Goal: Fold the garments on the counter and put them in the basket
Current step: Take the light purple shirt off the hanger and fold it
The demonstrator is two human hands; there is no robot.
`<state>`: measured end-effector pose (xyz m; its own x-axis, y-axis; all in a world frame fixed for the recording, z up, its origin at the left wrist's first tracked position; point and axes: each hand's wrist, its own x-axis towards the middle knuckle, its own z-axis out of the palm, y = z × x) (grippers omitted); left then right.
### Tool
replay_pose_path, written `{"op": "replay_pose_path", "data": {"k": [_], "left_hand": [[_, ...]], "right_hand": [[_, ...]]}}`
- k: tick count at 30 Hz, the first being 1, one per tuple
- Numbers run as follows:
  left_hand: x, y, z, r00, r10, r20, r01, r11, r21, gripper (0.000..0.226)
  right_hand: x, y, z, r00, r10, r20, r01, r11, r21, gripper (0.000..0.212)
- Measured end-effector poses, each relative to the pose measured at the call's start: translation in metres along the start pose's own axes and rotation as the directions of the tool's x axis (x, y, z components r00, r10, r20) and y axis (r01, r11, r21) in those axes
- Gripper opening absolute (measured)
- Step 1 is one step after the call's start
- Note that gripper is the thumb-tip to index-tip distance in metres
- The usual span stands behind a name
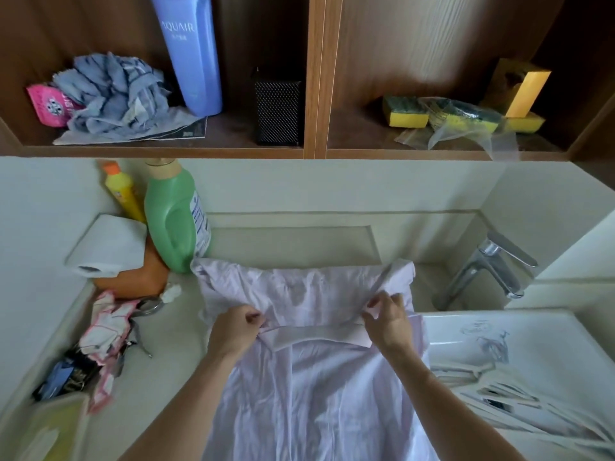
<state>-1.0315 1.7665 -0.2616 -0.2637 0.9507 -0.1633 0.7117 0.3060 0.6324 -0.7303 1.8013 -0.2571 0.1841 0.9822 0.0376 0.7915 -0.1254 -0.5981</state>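
Observation:
A pale lilac shirt (309, 394) lies spread on the white counter (173, 347), its far part doubled back toward the wall. A flat band of the shirt, perhaps the collar (316, 335), runs crosswise between my hands. My left hand (237, 331) pinches the fabric at the band's left end. At the right end my right hand (387, 319) pinches the cloth, lifting a fold slightly. No basket is in view.
A green bottle (176, 221), yellow bottle (121, 194), paper roll (106, 247) and orange tub (133, 277) crowd the counter's back left. Wrappers and scissors (109, 334) lie left. A sink (519, 361) and tap (489, 267) sit right. Shelves above hold sponges (404, 112) and a blue bottle (191, 51).

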Motion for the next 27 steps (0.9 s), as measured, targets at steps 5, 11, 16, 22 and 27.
{"op": "replay_pose_path", "data": {"k": [5,11,16,22,27], "left_hand": [[0.026,0.037,-0.005,0.870,0.471,-0.147,-0.428,0.868,0.252,0.039],[0.047,0.001,0.000,0.974,-0.027,0.224,-0.101,0.838,0.537,0.127],[0.052,-0.032,-0.005,0.963,-0.176,0.203,0.052,0.863,0.503,0.135],[0.060,-0.019,-0.020,0.909,-0.234,0.344,0.020,0.850,0.527,0.130],[0.100,-0.005,-0.064,0.993,0.091,0.070,-0.113,0.889,0.444,0.064]], "right_hand": [[0.012,-0.065,0.030,0.845,-0.530,-0.070,0.526,0.847,-0.077,0.013],[0.039,-0.027,0.059,0.897,-0.302,0.324,0.414,0.830,-0.373,0.078],[0.059,0.036,0.036,0.965,-0.206,0.163,0.259,0.853,-0.453,0.069],[0.068,0.039,0.037,0.951,-0.181,0.250,0.280,0.848,-0.451,0.074],[0.128,0.010,-0.002,0.901,-0.153,0.405,0.354,0.800,-0.484,0.067]]}}
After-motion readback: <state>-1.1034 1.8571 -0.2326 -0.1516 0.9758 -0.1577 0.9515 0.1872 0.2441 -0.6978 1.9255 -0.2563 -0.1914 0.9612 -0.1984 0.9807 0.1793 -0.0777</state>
